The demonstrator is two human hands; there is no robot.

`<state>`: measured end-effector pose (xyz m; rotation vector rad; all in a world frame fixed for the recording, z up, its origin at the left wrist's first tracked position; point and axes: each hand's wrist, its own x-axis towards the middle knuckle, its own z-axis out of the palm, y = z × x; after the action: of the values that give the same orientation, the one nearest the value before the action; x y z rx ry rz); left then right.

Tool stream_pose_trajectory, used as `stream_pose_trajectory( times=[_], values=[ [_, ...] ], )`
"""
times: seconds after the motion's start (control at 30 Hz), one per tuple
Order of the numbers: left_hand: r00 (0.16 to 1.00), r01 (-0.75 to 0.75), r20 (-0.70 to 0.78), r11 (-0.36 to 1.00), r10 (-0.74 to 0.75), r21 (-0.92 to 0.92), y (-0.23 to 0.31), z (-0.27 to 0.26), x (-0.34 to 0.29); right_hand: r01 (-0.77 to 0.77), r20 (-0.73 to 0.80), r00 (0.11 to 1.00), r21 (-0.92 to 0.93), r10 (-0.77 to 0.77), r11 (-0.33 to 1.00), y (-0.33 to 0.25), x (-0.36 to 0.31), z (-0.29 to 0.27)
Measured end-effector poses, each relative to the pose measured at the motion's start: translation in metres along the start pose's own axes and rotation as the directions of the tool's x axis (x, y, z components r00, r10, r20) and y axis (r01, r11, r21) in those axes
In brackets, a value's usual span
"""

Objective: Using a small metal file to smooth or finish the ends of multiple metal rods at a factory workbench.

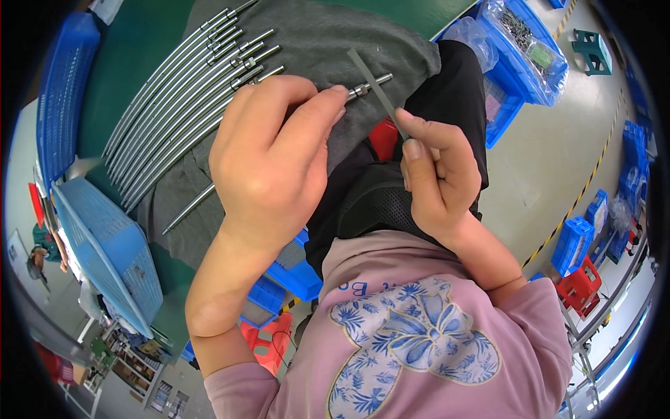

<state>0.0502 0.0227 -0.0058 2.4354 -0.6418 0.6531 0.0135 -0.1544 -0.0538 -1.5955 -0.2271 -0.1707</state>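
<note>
My left hand grips a long steel rod; the rod's threaded tip sticks out past my fingers to the right. My right hand holds a thin flat grey file, and the file lies across the rod's tip. Several more steel rods lie side by side on a grey cloth on the green table, just left of my left hand.
Blue plastic baskets stand at the left. A blue crate with a clear bag of small metal parts sits at the upper right. More blue crates and a red stool are on the floor at the right.
</note>
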Motion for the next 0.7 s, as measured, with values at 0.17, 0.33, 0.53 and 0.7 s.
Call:
stream_pose_trajectory(
  times=[0.17,0.33,0.53,0.7],
  values=[
    [1.000,0.027,-0.004,0.999,-0.027,-0.028,0.000,0.001,0.000,0.048,0.019,0.999,-0.042,-0.047,0.998,0.004,-0.002,-0.002],
    [0.994,0.095,0.056,0.994,-0.092,-0.062,0.001,-0.003,0.002,0.058,0.044,0.998,-0.086,-0.054,0.995,0.005,-0.002,-0.002],
    [0.991,0.114,0.081,0.984,-0.104,-0.140,-0.001,-0.002,0.001,0.180,0.073,0.983,-0.298,-0.166,0.938,-0.013,0.020,0.005],
    [0.982,0.174,0.102,0.968,-0.158,-0.179,0.002,-0.002,0.000,0.280,0.041,0.957,-0.397,-0.288,0.874,-0.004,0.014,0.007]
  ],
)
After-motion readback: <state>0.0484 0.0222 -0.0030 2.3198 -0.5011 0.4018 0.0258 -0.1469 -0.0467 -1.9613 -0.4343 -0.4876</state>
